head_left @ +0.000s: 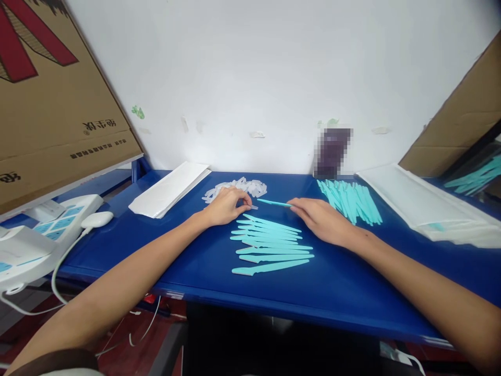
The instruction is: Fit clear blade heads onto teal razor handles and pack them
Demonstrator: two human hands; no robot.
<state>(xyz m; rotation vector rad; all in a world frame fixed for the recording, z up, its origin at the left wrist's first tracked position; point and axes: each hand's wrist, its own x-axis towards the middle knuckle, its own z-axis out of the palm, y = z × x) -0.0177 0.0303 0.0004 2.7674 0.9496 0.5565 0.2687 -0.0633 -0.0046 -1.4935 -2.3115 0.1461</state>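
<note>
My right hand (319, 216) pinches the handle end of a turquoise eyebrow razor (272, 202), its blade end pointing left. Facing it, my left hand (227, 205) has thumb and forefinger closed on a small clear plastic cap (254, 207). The cap and the razor's tip are close but apart. Behind my left hand lies a heap of similar clear caps (250, 186), partly hidden by it. On the table below both hands, several turquoise razors (274, 255) lie in a rough row, blade ends to the left. Right of my right hand is a pile of more razors (352, 201).
The blue table (195, 261) meets a white wall. White folded sheets (168, 190) lie at left, a power strip (70, 222) with a white cable beyond them. Clear plastic bags (426, 203) lie at right. A dark blurred-out object (332, 153) leans on the wall. Cardboard (58, 104) stands at left.
</note>
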